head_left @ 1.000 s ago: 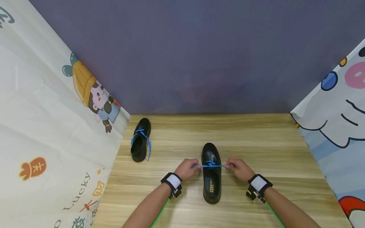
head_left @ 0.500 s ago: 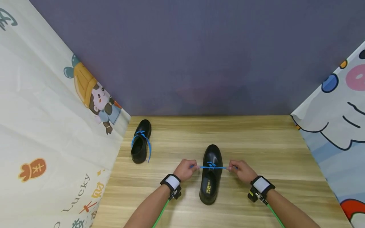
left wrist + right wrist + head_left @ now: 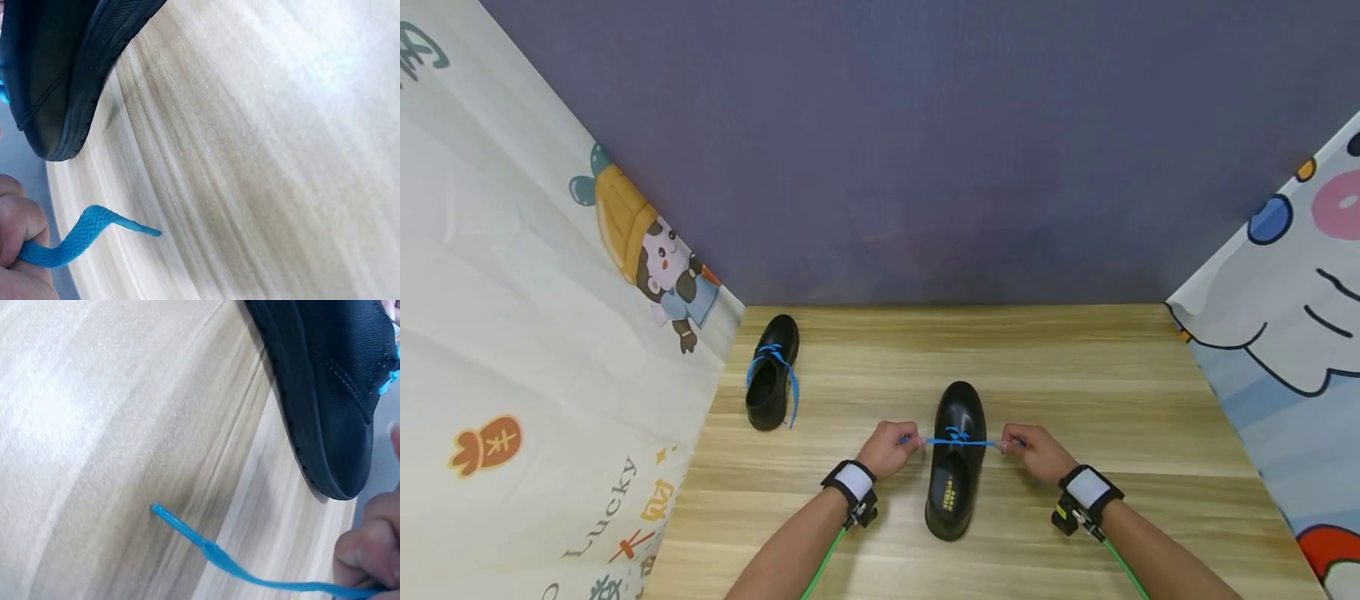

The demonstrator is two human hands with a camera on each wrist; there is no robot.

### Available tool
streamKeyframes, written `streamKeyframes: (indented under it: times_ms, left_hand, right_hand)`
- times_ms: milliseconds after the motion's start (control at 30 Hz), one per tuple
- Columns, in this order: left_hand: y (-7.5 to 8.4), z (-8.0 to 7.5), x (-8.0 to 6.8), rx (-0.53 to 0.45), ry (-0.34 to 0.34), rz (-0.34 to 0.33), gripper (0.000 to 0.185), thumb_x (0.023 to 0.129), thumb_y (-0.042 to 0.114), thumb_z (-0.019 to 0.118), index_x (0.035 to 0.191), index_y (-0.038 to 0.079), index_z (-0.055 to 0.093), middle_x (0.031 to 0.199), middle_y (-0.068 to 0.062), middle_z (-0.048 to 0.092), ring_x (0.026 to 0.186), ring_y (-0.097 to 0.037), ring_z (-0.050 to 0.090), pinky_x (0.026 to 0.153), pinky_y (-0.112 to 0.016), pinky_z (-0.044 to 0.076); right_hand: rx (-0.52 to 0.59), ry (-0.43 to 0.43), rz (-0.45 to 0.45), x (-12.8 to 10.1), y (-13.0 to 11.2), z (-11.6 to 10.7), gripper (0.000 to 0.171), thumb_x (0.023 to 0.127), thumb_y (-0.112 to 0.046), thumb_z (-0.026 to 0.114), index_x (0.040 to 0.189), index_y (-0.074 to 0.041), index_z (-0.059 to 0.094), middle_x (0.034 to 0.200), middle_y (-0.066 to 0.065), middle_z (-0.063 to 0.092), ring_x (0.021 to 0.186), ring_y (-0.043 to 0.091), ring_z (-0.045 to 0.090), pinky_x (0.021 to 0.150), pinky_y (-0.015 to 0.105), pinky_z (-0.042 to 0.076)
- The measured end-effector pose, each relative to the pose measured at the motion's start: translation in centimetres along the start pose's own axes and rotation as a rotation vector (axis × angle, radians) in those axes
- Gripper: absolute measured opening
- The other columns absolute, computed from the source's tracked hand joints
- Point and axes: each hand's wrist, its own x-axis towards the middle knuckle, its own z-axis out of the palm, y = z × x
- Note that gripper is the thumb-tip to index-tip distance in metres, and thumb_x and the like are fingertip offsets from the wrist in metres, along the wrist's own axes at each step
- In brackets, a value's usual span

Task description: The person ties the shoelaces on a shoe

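Observation:
A black leather shoe (image 3: 958,408) stands on the wooden table between my hands, toe pointing away, tilted slightly to the right. Its blue shoelace (image 3: 966,442) stretches taut sideways across the shoe opening. My left hand (image 3: 889,448) pinches one end left of the shoe; my right hand (image 3: 1037,451) pinches the other end at the right. In the left wrist view a loose lace tail (image 3: 94,225) sticks out of the curled fingers (image 3: 22,222). The right wrist view has the other tail (image 3: 231,565) trailing from the right fingers (image 3: 369,547).
A second black shoe (image 3: 766,404) with loose blue laces sits at the table's back left. A dark grey panel (image 3: 925,167) rises behind the wooden table (image 3: 1112,350). Printed cloths hang at the left (image 3: 535,333) and right (image 3: 1285,333). Green cables run from both wrist straps.
Over the last second the shoe has turned, its heel swinging left, and my right hand has shifted slightly right, drawing the lace wider. In the last half second little has moved.

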Motion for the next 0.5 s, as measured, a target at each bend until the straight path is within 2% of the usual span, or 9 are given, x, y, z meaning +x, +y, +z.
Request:
streamKeyframes:
  times_ms: [133,300,400,500]
  left_hand:
    - [0.1,0.2,-0.2,-0.020,-0.024,-0.009,0.021,0.097,0.016,0.066,0.078,0.008,0.064,0.064,0.011,0.046,0.061,-0.003,0.042,0.058,-0.019,0.036]
    - [0.4,0.0,-0.4,-0.014,-0.064,0.003,0.019,0.099,0.022,0.064,0.085,0.010,0.065,0.069,0.011,0.048,0.063,-0.002,0.044,0.061,-0.019,0.038]
    - [0.6,-0.3,-0.5,-0.023,-0.088,0.019,0.012,0.100,0.021,0.063,0.097,0.010,0.064,0.070,0.009,0.046,0.062,-0.002,0.042,0.061,-0.019,0.037]
    - [0.8,-0.8,-0.6,-0.041,-0.103,0.035,0.011,0.100,0.021,0.063,0.105,0.011,0.061,0.071,0.008,0.046,0.061,-0.003,0.041,0.060,-0.019,0.036]
  right_hand:
    - [0.033,-0.024,0.037,-0.2,0.0,0.0,0.014,0.098,-0.009,0.062,0.084,-0.007,0.062,0.076,0.001,0.053,0.069,0.004,0.044,0.062,0.025,0.035]
    - [0.082,-0.085,0.068,-0.3,0.0,-0.4,0.020,0.104,-0.012,0.053,0.089,0.000,0.060,0.074,-0.001,0.049,0.065,0.005,0.042,0.059,0.025,0.036]
    - [0.118,-0.121,0.081,-0.2,0.3,-0.8,0.026,0.107,-0.013,0.048,0.089,0.003,0.057,0.071,0.001,0.049,0.062,0.005,0.042,0.056,0.023,0.036]
    - [0.165,-0.154,0.093,-0.3,0.7,-1.3,0.027,0.107,-0.011,0.047,0.090,0.006,0.058,0.074,0.008,0.055,0.063,0.004,0.044,0.056,0.022,0.037]
